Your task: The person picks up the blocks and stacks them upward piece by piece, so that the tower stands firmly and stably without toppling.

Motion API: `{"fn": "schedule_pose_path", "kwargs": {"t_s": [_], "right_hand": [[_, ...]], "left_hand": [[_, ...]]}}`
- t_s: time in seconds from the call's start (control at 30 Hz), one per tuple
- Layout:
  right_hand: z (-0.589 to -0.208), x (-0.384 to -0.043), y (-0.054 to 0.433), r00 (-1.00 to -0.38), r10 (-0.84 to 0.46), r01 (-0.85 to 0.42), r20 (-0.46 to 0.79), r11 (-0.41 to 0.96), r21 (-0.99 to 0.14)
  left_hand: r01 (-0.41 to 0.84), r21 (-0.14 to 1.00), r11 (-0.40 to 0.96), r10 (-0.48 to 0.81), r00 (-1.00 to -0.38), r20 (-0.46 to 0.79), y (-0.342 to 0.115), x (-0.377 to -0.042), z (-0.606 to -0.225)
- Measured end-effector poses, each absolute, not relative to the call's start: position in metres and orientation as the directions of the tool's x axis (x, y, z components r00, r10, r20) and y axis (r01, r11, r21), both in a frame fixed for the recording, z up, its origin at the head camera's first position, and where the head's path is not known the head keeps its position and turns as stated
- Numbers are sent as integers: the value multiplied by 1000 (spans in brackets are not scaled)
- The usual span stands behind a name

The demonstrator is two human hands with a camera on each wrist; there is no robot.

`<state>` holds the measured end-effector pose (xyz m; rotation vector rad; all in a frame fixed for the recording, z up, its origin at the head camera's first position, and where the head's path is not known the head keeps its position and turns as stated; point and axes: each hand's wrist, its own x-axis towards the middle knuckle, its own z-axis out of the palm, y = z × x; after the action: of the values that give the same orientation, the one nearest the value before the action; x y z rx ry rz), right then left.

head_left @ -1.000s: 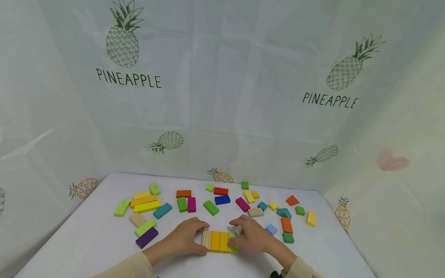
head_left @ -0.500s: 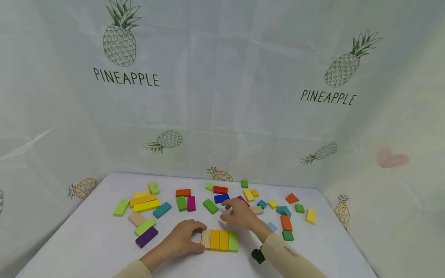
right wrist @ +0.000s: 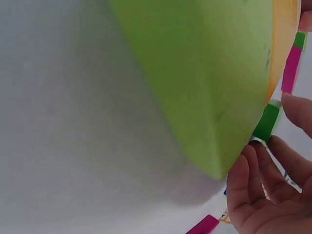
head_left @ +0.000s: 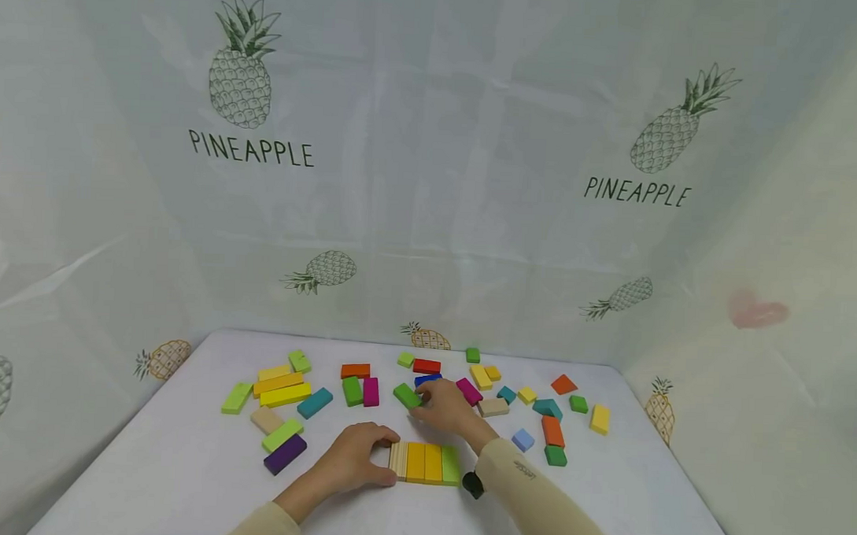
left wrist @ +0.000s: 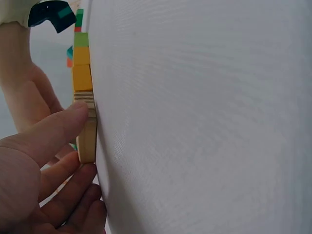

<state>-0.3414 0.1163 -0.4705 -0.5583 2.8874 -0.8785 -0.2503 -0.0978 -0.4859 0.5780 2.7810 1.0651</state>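
Note:
In the head view a low row of blocks lies near the middle of the white table. It runs from thin plain wooden planks through two orange-yellow blocks to a light green block. My left hand pinches the planks at the row's left end, its thumb on their near side. Beyond the row, my right hand reaches over a green block. Its thumb and fingers sit apart around that block's right end. A blue block is partly hidden behind this hand.
Loose coloured blocks spread across the back of the table. A purple block lies left of my left wrist. Right of my right hand are a magenta block, a wooden block and a light blue block.
My right hand has left the light green end of the row and moved forward and left to the green block. My left hand stays at the planks.

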Motion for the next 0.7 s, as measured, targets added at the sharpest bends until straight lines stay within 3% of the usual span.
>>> {"fn": "schedule_pose_path", "kwargs": {"t_s": [0.4, 0.7], "right_hand": [[-478, -349, 111, -938, -342, -318, 53, 790, -524], [-471, -344, 130, -893, -448, -407, 42, 763, -502]], "left_hand": [[298, 658, 691, 382, -924, 18, -100, -253, -490], [304, 646, 700, 388, -921, 13, -99, -255, -489]]}}
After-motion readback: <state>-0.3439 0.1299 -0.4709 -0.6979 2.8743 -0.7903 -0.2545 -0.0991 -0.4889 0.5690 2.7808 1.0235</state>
